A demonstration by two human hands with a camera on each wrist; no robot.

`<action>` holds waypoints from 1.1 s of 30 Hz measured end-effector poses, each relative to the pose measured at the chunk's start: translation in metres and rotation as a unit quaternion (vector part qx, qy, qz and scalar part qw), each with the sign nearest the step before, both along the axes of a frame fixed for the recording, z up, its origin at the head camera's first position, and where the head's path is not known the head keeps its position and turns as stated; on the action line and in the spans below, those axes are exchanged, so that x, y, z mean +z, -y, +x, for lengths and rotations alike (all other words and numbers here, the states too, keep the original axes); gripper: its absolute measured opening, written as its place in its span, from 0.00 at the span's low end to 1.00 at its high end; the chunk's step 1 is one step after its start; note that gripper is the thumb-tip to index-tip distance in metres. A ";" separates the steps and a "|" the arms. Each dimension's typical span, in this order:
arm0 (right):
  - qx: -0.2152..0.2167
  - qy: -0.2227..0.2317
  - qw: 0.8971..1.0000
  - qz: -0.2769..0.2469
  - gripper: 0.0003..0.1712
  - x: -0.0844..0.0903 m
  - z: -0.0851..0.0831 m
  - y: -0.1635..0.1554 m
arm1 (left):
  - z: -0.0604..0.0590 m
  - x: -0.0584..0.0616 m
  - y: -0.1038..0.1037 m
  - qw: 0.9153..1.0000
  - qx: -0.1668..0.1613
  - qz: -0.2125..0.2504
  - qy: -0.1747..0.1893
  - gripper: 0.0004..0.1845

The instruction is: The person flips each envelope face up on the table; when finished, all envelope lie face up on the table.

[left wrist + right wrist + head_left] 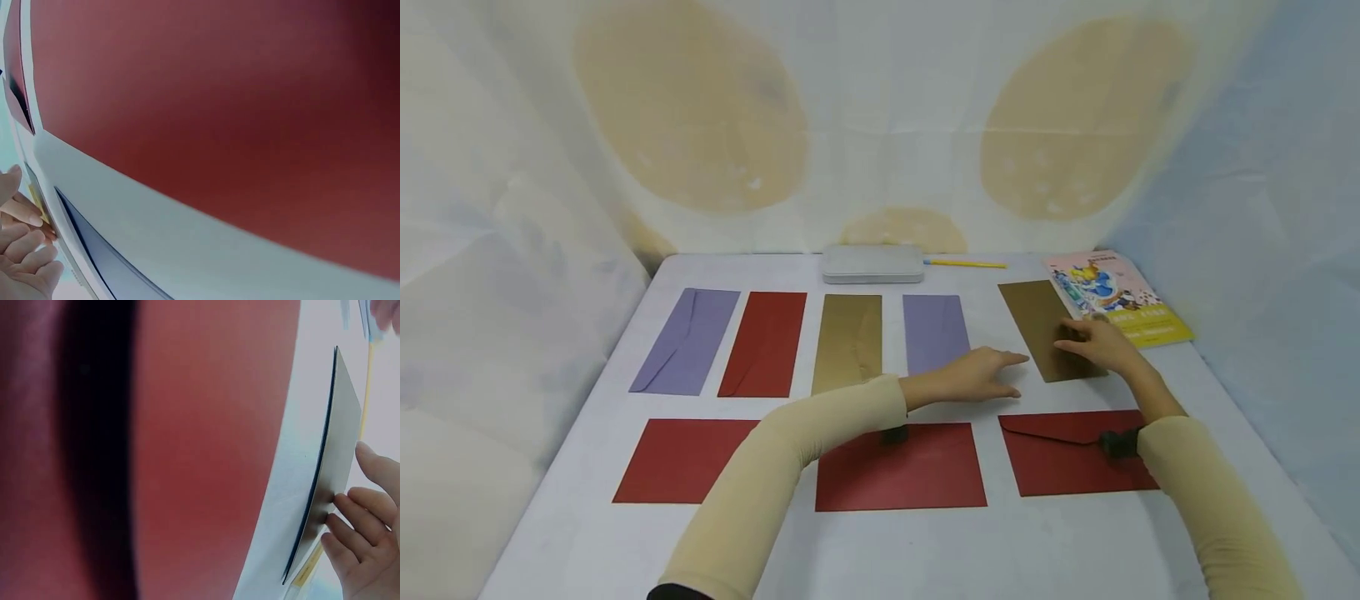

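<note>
My right hand (1101,343) is over the dark gold envelope (1033,321) at the right of the back row. In the right wrist view, its fingertips (337,500) touch the face of that envelope, while the thumb is held apart. My left hand (973,377) reaches across to the right with fingers extended and nothing in them. It is between a purple envelope (936,329) and the dark gold one. Under the left forearm lies a lighter gold envelope (850,337), partly covered by the sleeve.
Further left lie a red envelope (763,342) and a purple envelope (685,342). Three red envelopes form the front row, including the middle one (902,479). Along the back are a grey case (872,265), a yellow pencil (966,264) and a colourful book (1120,292). Curtains surround the table.
</note>
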State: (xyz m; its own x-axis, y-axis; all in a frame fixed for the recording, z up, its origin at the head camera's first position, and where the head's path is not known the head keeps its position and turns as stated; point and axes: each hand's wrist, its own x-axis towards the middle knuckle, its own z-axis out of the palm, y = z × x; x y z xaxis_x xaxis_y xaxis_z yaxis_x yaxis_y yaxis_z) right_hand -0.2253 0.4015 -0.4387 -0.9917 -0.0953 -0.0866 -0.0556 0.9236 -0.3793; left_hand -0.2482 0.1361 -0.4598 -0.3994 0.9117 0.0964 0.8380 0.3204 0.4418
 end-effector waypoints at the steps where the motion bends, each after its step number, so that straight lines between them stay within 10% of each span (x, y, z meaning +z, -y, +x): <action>1: 0.002 0.000 1.000 -0.001 0.39 0.000 0.000 0.001 | 0.000 0.000 -0.002 1.000 0.004 -0.002 0.000 0.34; 33: -0.036 0.026 0.999 -0.026 0.40 0.010 -0.008 0.017 | 0.006 -0.003 -0.048 0.984 0.145 -0.088 -0.048 0.55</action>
